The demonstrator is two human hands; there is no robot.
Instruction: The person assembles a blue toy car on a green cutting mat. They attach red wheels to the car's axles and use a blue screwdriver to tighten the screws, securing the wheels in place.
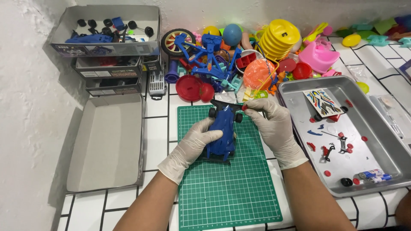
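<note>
Left hand [198, 143] clamps the blue toy car [222, 132] over the green mat [227, 188], right hand [274, 124] pinching its red front piece [245, 108].

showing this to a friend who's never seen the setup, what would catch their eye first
Most likely the blue toy car in the middle, held over the green cutting mat by two white-gloved hands: the left hand grips its side and the right hand pinches at its front end. Next comes the bright heap of plastic toys along the back wall. To the right sits a metal tray with small red parts and a sticker sheet.
</note>
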